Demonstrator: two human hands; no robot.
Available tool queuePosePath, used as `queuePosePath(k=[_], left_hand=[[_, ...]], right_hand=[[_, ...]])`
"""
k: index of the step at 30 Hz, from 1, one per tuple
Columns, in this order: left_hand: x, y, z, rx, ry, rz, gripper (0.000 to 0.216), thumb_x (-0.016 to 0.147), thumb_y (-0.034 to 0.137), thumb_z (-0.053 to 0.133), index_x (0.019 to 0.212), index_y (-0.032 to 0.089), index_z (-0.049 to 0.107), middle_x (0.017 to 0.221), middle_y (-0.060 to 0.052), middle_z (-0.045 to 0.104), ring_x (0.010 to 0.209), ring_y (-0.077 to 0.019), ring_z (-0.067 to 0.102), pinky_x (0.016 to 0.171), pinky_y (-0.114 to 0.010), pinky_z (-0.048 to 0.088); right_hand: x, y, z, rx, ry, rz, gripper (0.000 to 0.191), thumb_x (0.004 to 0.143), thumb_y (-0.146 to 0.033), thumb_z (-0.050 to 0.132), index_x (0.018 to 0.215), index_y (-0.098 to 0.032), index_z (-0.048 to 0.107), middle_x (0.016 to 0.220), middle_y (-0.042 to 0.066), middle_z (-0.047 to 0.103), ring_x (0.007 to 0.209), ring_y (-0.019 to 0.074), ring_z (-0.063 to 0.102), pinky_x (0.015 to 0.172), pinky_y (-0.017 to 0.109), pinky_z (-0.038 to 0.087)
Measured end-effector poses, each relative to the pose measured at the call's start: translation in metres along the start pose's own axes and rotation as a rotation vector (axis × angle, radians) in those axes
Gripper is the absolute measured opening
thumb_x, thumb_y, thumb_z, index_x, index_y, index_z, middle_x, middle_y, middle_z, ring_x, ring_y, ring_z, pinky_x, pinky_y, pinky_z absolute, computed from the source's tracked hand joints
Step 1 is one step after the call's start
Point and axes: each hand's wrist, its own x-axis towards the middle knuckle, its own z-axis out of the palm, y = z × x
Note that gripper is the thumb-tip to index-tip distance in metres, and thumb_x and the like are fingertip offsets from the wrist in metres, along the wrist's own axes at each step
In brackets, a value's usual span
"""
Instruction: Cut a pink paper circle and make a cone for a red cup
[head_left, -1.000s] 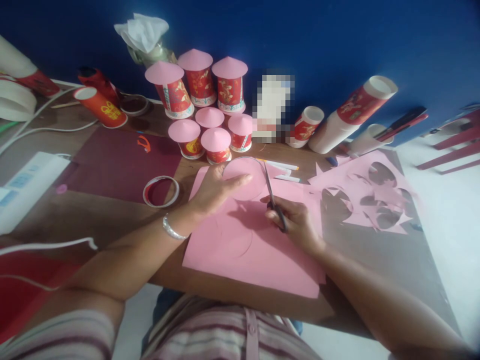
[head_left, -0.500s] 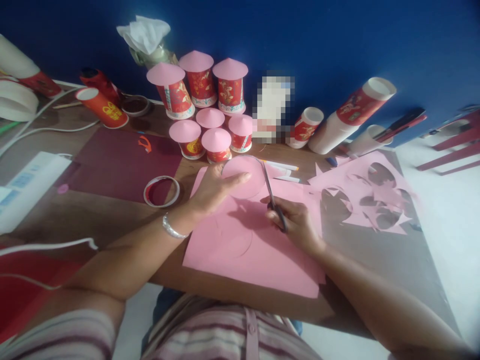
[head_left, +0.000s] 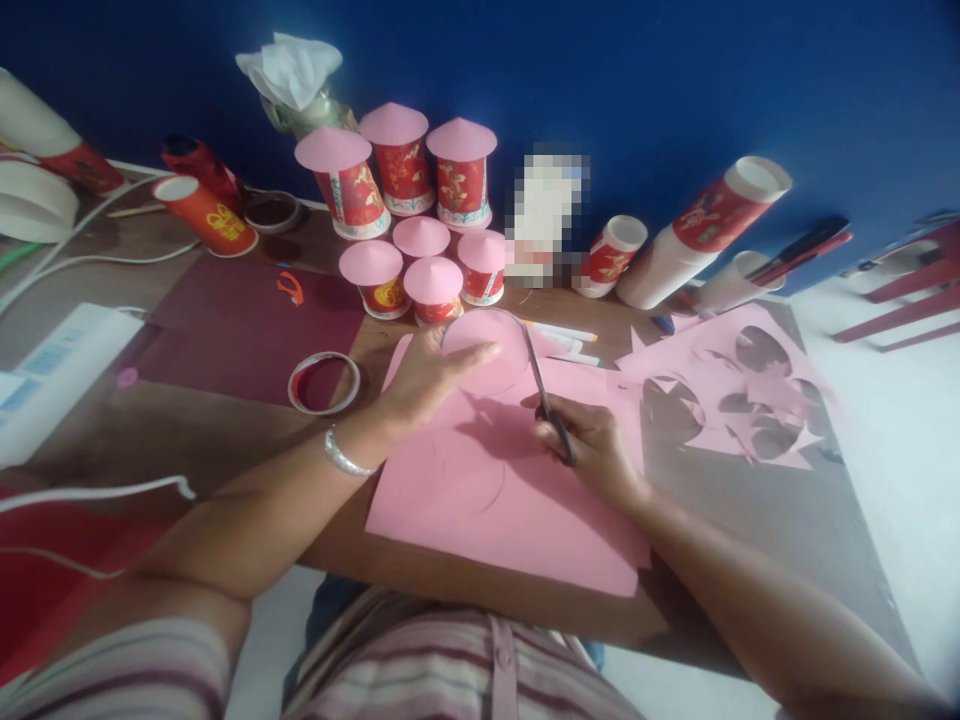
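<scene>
My left hand (head_left: pixel 431 378) is closed on a pink paper circle (head_left: pixel 486 350), its thumb lying across the face of the disc and the fingers hidden behind. In my right hand (head_left: pixel 589 435) is a pair of scissors (head_left: pixel 546 395) with dark handles. Their blades point away from me and meet the circle's right edge. Both hands are above pink paper sheets (head_left: pixel 480 530), on which a faint curved pencil line shows. Behind the circle stand several red paper cups (head_left: pixel 352 200) topped with pink paper cones (head_left: pixel 392 124).
Pink offcuts with round holes (head_left: pixel 720 365) lie at the right. A tape roll (head_left: pixel 324 383), a maroon sheet (head_left: pixel 225 340) and an orange clip-like piece (head_left: pixel 289 290) are at the left. Markers (head_left: pixel 566 335) lie behind the sheets; stacked cups (head_left: pixel 705 225) stand at back right.
The paper circle has shifted very slightly up and left in my left hand. The scissors stay at its right edge; little else differs.
</scene>
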Motion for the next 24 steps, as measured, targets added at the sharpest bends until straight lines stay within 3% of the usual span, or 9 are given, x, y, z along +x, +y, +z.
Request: queuePosePath(k=[12,24], left_hand=[[0.0003,0.0009,0.0001,0.014,0.02,0.011,0.034,0.079,0.04,0.088,0.101,0.018,0.076,0.102,-0.006,0.078,0.095,-0.0228,0.071,0.081,-0.031,0.058],[0.0039,-0.0048,-0.0013,-0.038,0.064,0.051,0.035,0.08,0.04,0.088,0.103,0.018,0.075,0.103,-0.005,0.076,0.096,-0.0221,0.07,0.09,-0.034,0.057]], right_hand=[[-0.0011,-0.0015,-0.0004,0.026,-0.005,0.04,0.047,0.091,-0.06,0.073,0.105,-0.015,0.076,0.057,-0.005,0.055,0.048,0.0096,0.048,0.048,0.025,0.043],[-0.0016,-0.0011,0.0002,0.046,-0.007,0.031,0.043,0.09,-0.056,0.075,0.103,-0.015,0.075,0.055,-0.005,0.056,0.048,0.0098,0.049,0.047,0.024,0.042]])
